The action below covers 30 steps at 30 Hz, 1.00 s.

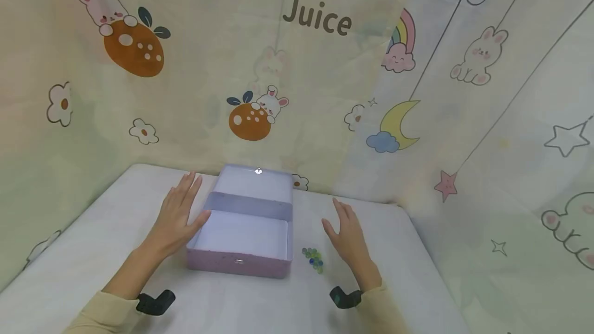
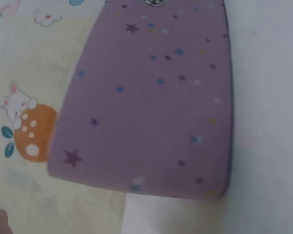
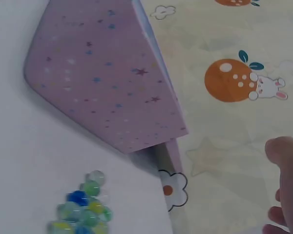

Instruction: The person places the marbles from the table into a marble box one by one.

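Observation:
A purple box (image 1: 236, 265) printed with small stars stands on the white table, its hinged lid (image 1: 254, 183) tipped back. Only the pale inner floor shows inside. My left hand (image 1: 175, 219) is beside the box's left side, fingers straight, with the thumb overlapping the rim in the head view. To the right of the box lies a small cluster of glass marbles (image 1: 313, 260), green, clear, yellow and blue. My right hand (image 1: 348, 233) is just right of the marbles, fingers extended and holding nothing. In the right wrist view the marbles (image 3: 85, 209) sit near the box wall (image 3: 97, 87).
A white cloth covers the table (image 1: 380, 251). Printed curtains (image 1: 195, 76) with bunnies and flowers hang behind the table and along its sides. A dark strap-mounted device (image 1: 156, 303) sits at my left wrist, and another device (image 1: 345, 298) at my right.

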Tool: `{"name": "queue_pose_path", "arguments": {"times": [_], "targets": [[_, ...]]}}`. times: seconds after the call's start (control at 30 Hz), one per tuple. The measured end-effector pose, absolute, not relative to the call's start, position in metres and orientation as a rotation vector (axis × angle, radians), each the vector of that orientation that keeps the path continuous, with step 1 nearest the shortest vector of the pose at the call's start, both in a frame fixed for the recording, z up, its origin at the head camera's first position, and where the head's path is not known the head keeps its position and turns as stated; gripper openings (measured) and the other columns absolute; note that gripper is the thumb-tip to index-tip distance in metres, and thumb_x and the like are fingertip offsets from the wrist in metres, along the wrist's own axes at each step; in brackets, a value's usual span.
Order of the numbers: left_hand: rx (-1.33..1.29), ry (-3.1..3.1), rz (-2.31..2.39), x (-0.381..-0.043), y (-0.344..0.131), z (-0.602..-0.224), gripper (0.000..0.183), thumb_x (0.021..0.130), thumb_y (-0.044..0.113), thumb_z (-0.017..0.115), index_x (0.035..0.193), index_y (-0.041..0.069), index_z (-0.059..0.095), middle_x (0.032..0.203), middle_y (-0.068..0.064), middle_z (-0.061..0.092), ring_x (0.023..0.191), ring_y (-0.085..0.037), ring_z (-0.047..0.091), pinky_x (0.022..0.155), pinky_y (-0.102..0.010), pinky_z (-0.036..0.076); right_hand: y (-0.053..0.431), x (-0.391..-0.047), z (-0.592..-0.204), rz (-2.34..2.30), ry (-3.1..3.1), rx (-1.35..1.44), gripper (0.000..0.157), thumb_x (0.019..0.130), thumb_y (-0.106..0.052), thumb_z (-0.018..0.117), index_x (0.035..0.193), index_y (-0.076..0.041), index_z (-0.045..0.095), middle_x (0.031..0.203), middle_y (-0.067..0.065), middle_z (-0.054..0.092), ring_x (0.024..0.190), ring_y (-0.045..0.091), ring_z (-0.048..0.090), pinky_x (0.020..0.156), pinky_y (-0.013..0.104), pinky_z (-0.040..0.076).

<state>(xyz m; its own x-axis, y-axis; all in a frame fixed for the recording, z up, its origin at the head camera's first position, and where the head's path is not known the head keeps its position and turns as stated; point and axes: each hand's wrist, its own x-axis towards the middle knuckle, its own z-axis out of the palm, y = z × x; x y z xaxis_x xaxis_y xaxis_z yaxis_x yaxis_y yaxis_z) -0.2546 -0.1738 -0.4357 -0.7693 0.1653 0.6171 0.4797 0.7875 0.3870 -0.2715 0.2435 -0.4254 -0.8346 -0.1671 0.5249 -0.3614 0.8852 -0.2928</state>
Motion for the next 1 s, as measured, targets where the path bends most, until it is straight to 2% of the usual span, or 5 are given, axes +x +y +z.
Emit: {"name": "queue_pose_path", "arguments": {"times": [0.27,0.63,0.8,0.9,1.0], "targets": [[-0.538,-2.357,-0.958,-0.250,-0.173,-0.470,0.086,0.084,0.029,0.061,0.154,0.012,0.013,0.160,-0.012,0.012,0.148,-0.028,0.011,0.116,-0.058,0.011,0.251,-0.248,-0.461,0.547,-2.624,0.293,0.039,0.084,-0.024,0.072,0.119,-0.008,0.065,0.109,0.009,0.062,0.090,0.021,0.065,0.076,0.035,0.056],[-0.609,-2.293,-1.081,-0.247,-0.189,-0.499,0.095,0.080,0.025,0.067,0.154,0.011,0.008,0.160,-0.013,0.011,0.147,-0.006,0.005,0.113,-0.012,0.002,0.240,-0.223,-0.482,0.621,-2.925,0.105,0.013,0.079,-0.022,0.075,0.090,-0.019,0.070,0.083,-0.009,0.062,0.076,0.004,0.058,0.067,0.022,0.053],[-0.607,-2.327,-1.237,-0.244,-0.191,-0.506,0.100,0.079,0.022,0.069,0.154,0.015,0.003,0.160,-0.014,0.005,0.147,-0.004,0.000,0.121,-0.041,0.005,0.235,-0.217,-0.487,0.641,-2.930,0.087,0.011,0.077,-0.022,0.075,0.086,-0.019,0.070,0.079,-0.010,0.060,0.072,0.002,0.054,0.063,0.019,0.049],[-0.606,-2.346,-1.326,-0.241,-0.187,-0.513,0.104,0.078,0.022,0.071,0.154,0.017,0.001,0.161,-0.014,0.001,0.146,-0.001,-0.003,0.112,-0.068,0.008,0.238,-0.213,-0.491,0.638,-2.915,0.099,0.009,0.077,-0.021,0.075,0.084,-0.019,0.070,0.077,-0.011,0.059,0.070,0.000,0.053,0.062,0.017,0.048],[-0.612,-2.344,-1.381,-0.240,-0.183,-0.519,0.106,0.077,0.024,0.073,0.154,0.017,0.002,0.161,-0.012,0.000,0.145,0.003,-0.003,0.099,-0.079,0.013,0.242,-0.213,-0.497,0.624,-2.896,0.130,0.009,0.076,-0.018,0.075,0.083,-0.019,0.070,0.076,-0.012,0.058,0.068,-0.002,0.053,0.061,0.015,0.048]]}}
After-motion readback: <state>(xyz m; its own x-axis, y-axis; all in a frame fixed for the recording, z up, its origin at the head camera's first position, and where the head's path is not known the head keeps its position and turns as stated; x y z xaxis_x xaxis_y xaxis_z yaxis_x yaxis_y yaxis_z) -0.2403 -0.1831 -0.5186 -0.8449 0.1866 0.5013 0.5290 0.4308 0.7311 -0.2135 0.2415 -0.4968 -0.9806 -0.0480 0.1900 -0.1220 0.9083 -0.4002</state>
